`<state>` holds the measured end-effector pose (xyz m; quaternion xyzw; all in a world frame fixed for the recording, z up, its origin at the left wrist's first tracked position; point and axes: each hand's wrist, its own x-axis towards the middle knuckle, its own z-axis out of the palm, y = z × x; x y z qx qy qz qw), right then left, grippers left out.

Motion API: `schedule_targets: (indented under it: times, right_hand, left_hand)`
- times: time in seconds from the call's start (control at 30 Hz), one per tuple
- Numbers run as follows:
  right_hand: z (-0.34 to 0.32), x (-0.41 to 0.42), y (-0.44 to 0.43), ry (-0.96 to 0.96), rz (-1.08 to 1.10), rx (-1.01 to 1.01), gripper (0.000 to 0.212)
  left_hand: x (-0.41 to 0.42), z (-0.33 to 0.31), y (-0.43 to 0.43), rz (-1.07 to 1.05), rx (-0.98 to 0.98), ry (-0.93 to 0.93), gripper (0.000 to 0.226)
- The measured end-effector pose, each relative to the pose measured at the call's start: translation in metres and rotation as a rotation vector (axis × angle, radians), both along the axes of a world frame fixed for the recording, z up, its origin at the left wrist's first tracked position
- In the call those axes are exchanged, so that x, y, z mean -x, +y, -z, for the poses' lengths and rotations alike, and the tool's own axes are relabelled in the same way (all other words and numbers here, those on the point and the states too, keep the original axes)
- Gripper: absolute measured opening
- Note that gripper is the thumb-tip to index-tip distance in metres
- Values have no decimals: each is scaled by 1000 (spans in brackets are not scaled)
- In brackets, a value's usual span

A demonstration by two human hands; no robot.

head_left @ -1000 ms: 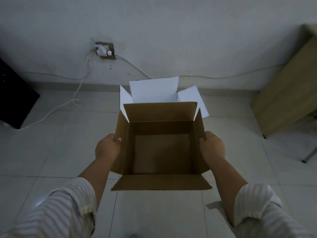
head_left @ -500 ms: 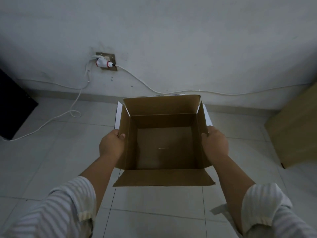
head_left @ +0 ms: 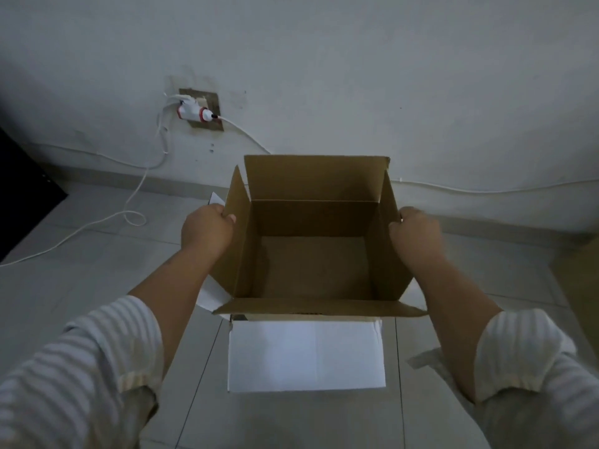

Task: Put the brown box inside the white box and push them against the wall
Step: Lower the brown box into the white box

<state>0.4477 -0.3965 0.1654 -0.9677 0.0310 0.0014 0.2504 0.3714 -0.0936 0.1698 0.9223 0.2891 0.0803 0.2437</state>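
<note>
Nearest lie two striped sleeves [head_left: 81,367], one at each lower corner, with bare forearms reaching forward. Between them a white flap [head_left: 306,354] of the white box [head_left: 210,291] lies flat on the tiled floor [head_left: 64,286], its other parts peeking out at the left. The brown box [head_left: 314,264] sits open over it, mostly covering it; how deep it sits cannot be told. The left hand [head_left: 207,230] grasps the box's left flap, fingers curled over the edge; the right hand [head_left: 415,230] grips the right flap likewise. Farther off, the wall [head_left: 356,76] carries a socket [head_left: 202,109] and a trailing cable [head_left: 136,192].
</note>
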Motion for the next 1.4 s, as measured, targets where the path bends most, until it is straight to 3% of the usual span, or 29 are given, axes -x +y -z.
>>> schedule_targets:
  times: [0.27,0.4,0.57,0.77,1.0,1.17,1.33,1.4]
  right_hand:
    - [11,-36,10,-86,-30,14,14]
    - [51,-32,8,-57,-25,-9,9]
    - [108,-27,8,55,-43,53,20]
    - [181,-20,14,-34,10,-41,17]
    - [228,-19,17,77,-16,-21,19]
    - [240,-7,19,131,-92,70,32]
    - [234,17,24,97,-136,147,41]
    - [233,31,26,39,-177,147,38]
  left_hand:
    - [-29,23,8,4,-61,-2,32]
    - [-30,61,9,1,-60,23,30]
    - [-24,118,6,-4,-57,37,28]
    - [-17,188,0,3,18,23,25]
    - [-13,237,-7,29,26,119,20]
    - [-5,248,-15,52,80,62,35]
    - [15,252,-26,138,-21,118,58]
    - [29,257,-31,197,-105,113,55]
